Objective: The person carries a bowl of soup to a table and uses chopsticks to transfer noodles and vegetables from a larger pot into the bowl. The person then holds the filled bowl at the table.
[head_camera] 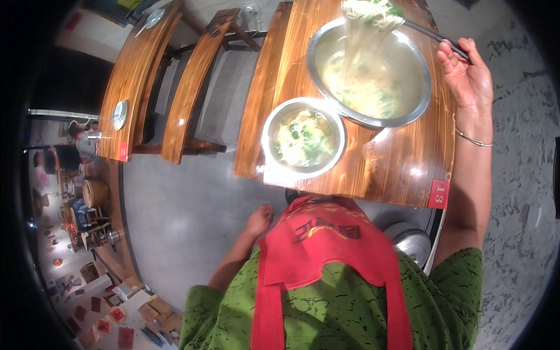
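My right hand (468, 74) grips dark serving tongs or chopsticks (433, 33); which of the two I cannot tell. At their far end a clump of noodles with greens (372, 14) is lifted, and strands trail down into a large steel basin (425, 87). Pale broth, noodles and leafy greens lie in that basin. Touching or almost touching its near side is a smaller steel bowl (267, 151), also holding noodles and greens (304, 140) in broth. My left hand (261, 220) hangs beside the red apron (323, 245), away from the table, its fingers curled and apparently holding nothing.
Both vessels stand on a varnished wooden table (393, 170) with a red number tag (438, 194) at its corner. A wooden bench (258, 118) runs along its left. Beneath the right side sits a round lidded metal container (411, 246). A rough grey wall (516, 197) rises at right.
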The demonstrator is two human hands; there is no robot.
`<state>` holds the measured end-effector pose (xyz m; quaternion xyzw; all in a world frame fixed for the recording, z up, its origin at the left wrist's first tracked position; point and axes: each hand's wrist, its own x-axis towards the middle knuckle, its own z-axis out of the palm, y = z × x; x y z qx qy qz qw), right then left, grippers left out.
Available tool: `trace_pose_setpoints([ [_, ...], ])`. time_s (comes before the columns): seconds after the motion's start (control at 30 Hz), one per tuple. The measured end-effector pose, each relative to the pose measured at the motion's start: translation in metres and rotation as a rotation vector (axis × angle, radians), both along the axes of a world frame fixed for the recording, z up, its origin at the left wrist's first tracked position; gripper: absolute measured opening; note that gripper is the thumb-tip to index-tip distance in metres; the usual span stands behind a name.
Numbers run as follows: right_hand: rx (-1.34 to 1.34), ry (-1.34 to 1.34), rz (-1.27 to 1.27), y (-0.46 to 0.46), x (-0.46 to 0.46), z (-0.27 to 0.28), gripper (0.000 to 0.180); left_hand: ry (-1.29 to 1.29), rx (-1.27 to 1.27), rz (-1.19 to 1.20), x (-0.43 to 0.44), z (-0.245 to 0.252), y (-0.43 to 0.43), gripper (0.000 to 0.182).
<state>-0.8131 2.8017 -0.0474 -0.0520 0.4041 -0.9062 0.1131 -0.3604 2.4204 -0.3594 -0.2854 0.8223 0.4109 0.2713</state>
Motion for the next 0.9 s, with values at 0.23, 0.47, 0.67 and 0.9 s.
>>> trace_pose_setpoints([
  [0.23,-0.123,0.254,0.229,-0.016,0.037,0.047,0.015,0.007,0.015,-0.02,0.012,-0.008,-0.003,0.032],
  [0.47,-0.057,0.114,0.259,-0.06,0.095,0.004,0.027,0.007,0.029,0.005,0.025,-0.01,-0.005,0.034],
  [0.67,0.376,-0.127,0.095,-0.109,0.152,-0.075,0.038,-0.012,0.032,0.015,0.042,-0.02,-0.01,0.035],
  [0.9,0.675,0.255,0.301,-0.113,0.166,-0.097,0.025,-0.002,0.059,0.001,0.052,-0.035,-0.02,0.035],
])
